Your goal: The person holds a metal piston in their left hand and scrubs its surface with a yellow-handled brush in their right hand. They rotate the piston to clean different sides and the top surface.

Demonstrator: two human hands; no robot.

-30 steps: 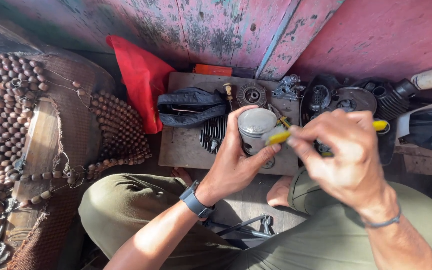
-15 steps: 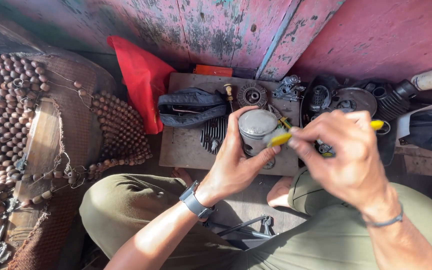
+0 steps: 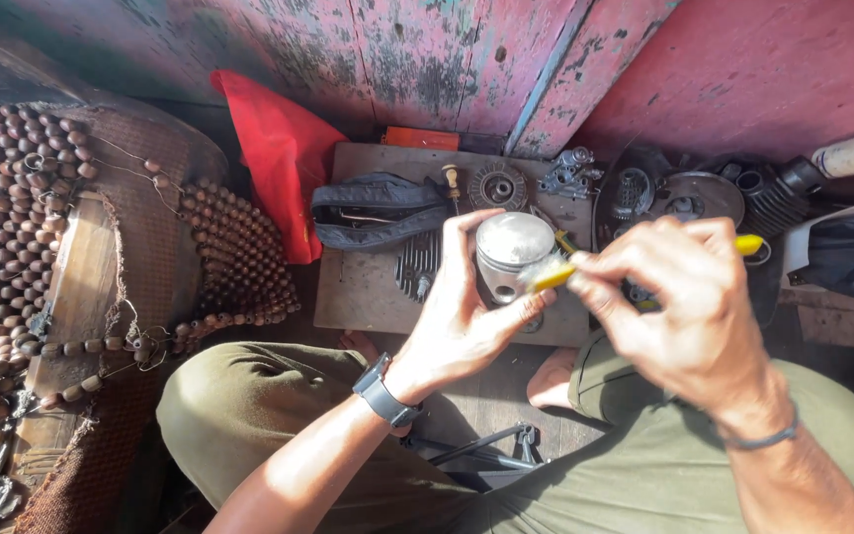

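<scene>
My left hand [image 3: 462, 321] grips a grey metal piston [image 3: 512, 249], crown up, over a wooden board [image 3: 358, 287]. My right hand [image 3: 679, 307] holds a yellow-handled brush [image 3: 555, 272], and its pale bristles touch the piston's right side. The far end of the yellow handle [image 3: 748, 243] sticks out past my knuckles. I sit cross-legged in olive trousers, a dark watch on the left wrist and a thin band on the right.
On the board lie a finned cylinder [image 3: 419, 262], a black pouch [image 3: 378, 210], a round gear part [image 3: 496, 186] and small metal pieces. More engine parts [image 3: 704, 198] lie to the right. A red cloth [image 3: 279, 158] and a beaded seat cover [image 3: 12, 257] sit on the left, a pink wooden wall behind.
The piston has tilted slightly, so its crown looks brighter and sits a little more to the right. The brush tip has shifted a little against it.
</scene>
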